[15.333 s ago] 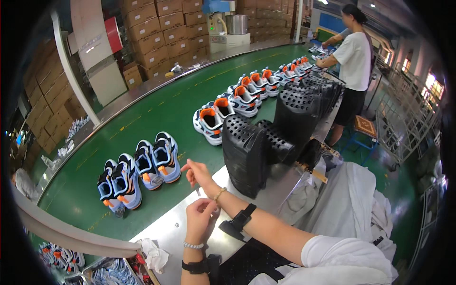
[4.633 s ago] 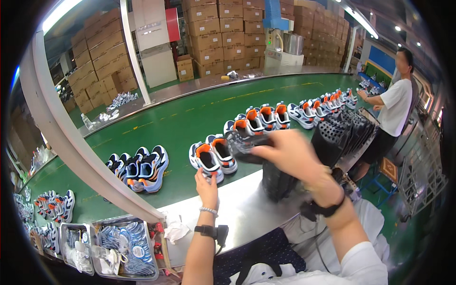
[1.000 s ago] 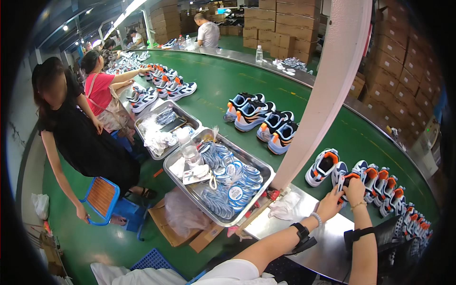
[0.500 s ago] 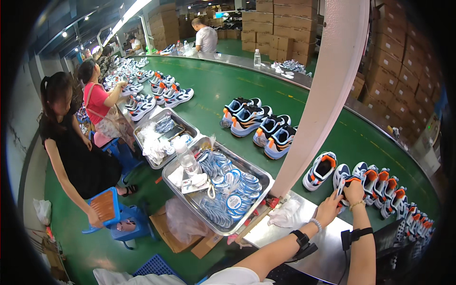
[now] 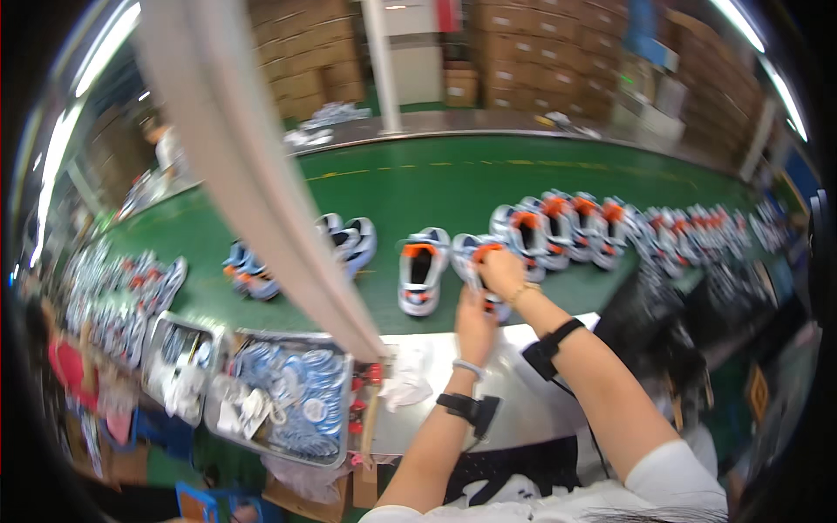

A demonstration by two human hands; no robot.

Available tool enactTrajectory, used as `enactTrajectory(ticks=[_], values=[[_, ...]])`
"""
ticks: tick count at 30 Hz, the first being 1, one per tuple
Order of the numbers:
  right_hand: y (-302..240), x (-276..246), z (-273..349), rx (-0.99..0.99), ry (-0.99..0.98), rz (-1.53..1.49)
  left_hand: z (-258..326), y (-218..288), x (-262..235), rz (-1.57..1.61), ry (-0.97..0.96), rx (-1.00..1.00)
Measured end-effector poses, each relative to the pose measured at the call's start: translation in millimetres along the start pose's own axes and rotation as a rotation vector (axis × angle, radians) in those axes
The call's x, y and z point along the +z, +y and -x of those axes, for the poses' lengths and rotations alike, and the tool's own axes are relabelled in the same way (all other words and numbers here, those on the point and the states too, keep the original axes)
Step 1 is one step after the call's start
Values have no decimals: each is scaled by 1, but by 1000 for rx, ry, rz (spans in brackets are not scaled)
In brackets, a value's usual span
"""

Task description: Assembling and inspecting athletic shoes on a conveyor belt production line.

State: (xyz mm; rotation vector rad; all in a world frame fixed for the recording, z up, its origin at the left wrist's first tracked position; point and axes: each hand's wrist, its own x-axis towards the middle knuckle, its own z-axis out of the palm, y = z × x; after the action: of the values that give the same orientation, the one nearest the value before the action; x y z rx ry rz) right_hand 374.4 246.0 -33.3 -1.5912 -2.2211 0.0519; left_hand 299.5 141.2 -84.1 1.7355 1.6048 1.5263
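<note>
Both my hands are on one blue-white sneaker with an orange lining, near the front edge of the green conveyor belt. My left hand grips its near end from below, fingers partly hidden by the shoe. My right hand is closed at the shoe's opening, its fingertips in the orange lining; motion blur hides details there. Just to the left, apart from my hands, stands another sneaker with a dark inside. A row of similar sneakers stands close by on the right.
A white slanted post rises on the left, in front of more shoes. Below it are a metal tray of round blue-white tags and a smaller tray. A white cloth lies on the metal worktop. Cartons stack behind.
The view has swung to the right, so the post, trays and co-workers appear farther left. Both hands stay at the sneaker; my left hand now sits lower, at its near end.
</note>
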Motion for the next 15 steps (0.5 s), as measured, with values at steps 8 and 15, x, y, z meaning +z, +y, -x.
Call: enactTrajectory(ticks=[8, 15], values=[[-5, -249, 186, -360, -211, -294, -11, 24, -6, -125, 251, 48], [100, -397, 234, 258, 450, 121, -40, 62, 40, -245, -149, 369]])
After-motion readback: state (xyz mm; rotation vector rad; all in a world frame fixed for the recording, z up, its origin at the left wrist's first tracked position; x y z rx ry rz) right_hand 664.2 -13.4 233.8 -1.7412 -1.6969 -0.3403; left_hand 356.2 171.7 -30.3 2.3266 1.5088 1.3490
